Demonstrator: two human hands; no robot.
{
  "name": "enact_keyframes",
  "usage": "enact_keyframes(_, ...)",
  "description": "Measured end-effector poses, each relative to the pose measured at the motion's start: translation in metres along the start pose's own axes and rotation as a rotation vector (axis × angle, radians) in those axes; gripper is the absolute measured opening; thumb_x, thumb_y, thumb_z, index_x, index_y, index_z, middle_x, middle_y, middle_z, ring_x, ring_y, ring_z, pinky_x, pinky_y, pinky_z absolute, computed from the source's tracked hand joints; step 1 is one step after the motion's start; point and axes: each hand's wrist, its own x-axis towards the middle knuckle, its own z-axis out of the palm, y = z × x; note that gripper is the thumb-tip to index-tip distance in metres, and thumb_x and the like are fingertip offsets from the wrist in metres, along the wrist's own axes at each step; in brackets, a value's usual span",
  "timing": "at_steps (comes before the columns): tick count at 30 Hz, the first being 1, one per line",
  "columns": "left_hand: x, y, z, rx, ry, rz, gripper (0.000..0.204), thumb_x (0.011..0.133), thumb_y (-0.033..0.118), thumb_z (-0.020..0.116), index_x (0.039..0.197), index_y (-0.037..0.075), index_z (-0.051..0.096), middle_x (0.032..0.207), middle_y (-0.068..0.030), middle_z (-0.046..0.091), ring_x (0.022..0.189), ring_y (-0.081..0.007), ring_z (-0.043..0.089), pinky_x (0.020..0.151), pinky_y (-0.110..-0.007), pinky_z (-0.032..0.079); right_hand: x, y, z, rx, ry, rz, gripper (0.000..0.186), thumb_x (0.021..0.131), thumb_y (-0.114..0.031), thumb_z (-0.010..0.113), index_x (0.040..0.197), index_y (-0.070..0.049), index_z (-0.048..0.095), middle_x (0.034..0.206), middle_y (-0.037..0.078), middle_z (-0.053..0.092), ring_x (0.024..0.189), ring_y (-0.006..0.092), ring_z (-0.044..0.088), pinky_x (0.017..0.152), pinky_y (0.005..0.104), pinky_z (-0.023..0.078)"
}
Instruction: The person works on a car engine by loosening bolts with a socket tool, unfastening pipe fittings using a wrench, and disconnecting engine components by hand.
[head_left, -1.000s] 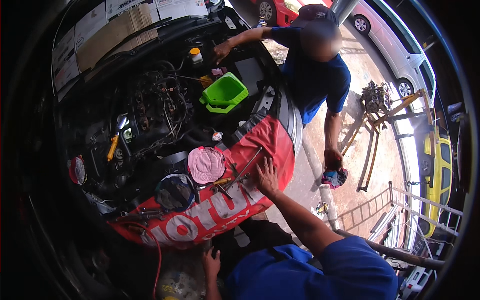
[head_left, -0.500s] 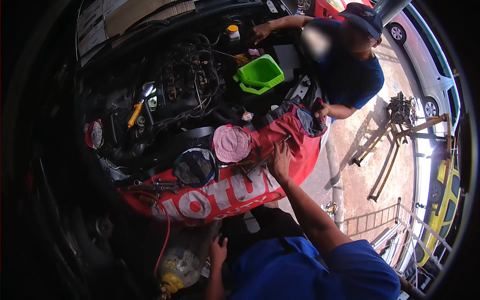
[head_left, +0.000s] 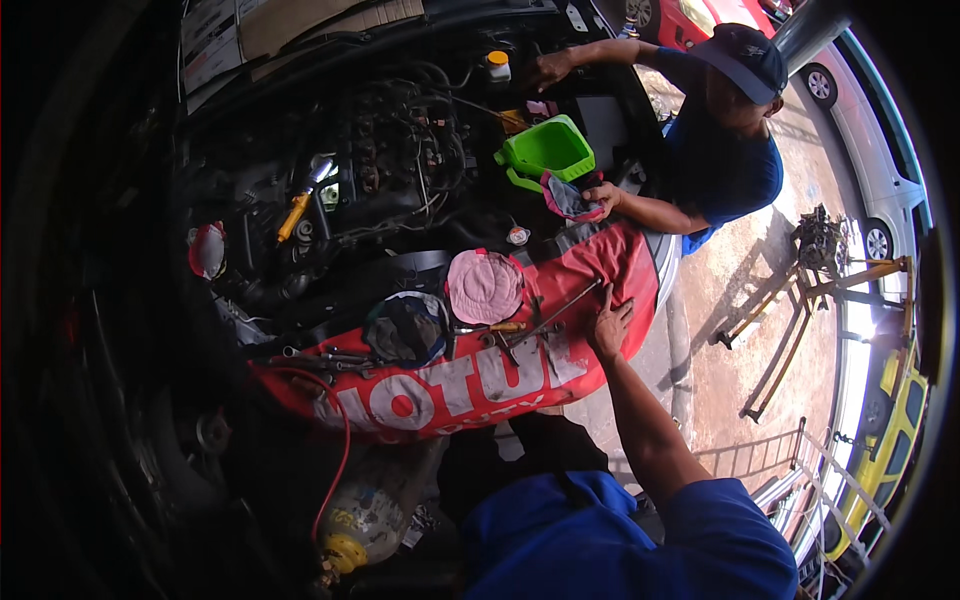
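The right hand [head_left: 612, 325] leans, fingers spread and clenching nothing, on the red cover [head_left: 632, 262], perhaps for support; the cover presumably shields paint beneath; the bar [head_left: 557, 312] lies just left of the fingers, contact unclear; left hand out of view

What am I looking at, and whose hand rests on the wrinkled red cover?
No robot here: a person wears a fisheye camera on their head, looking down, so edges bend. It's the wearer's bare right hand on the wrinkled red cover, near the end of a thin metal rod; it seems to hold nothing. The left hand is out of view. Silver metal tools lie there too; a round pink cloth overlaps the edge. Opposite, another person's hand holds a grey-and-pink cloth.
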Motion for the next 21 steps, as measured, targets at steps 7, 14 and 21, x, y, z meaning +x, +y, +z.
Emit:
enact_keyframes(7,-0.016,0.026,-0.009,-0.103,0.019,0.059,0.052,0.11,0.041,0.06,0.129,-0.006,0.065,0.124,-0.0286,0.071,0.117,-0.0412,0.07,0.102,-0.048,0.054,0.004,-0.002,0.005,-0.059,-0.054,0.03,0.091,0.098,-0.018,0.056,0.174,-0.032,0.008,0.169,0.043,0.009,0.153,0.0648,0.022,0.107,0.0765,0.043)
enact_keyframes(14,-0.025,0.009,-0.022,-0.319,0.093,0.164,0.05,0.11,0.041,0.06,0.127,-0.006,0.066,0.121,-0.0275,0.073,0.114,-0.04,0.071,0.099,-0.047,0.056,0.007,-0.009,0.012,-0.105,-0.116,0.084,0.08,0.104,-0.021,0.051,0.173,-0.032,0.011,0.169,0.043,0.006,0.153,0.0654,0.022,0.105,0.0768,0.045)
enact_keyframes(21,-0.064,0.092,-0.041,0.013,-0.253,0.356,0.04,0.103,0.039,0.072,0.121,0.003,0.073,0.111,-0.0185,0.076,0.105,-0.0298,0.072,0.095,-0.042,0.055,0.008,-0.006,0.011,-0.138,-0.086,0.027,0.1,0.093,-0.015,0.062,0.173,-0.03,0.005,0.167,0.047,0.004,0.15,0.0682,0.025,0.101,0.0763,0.048)
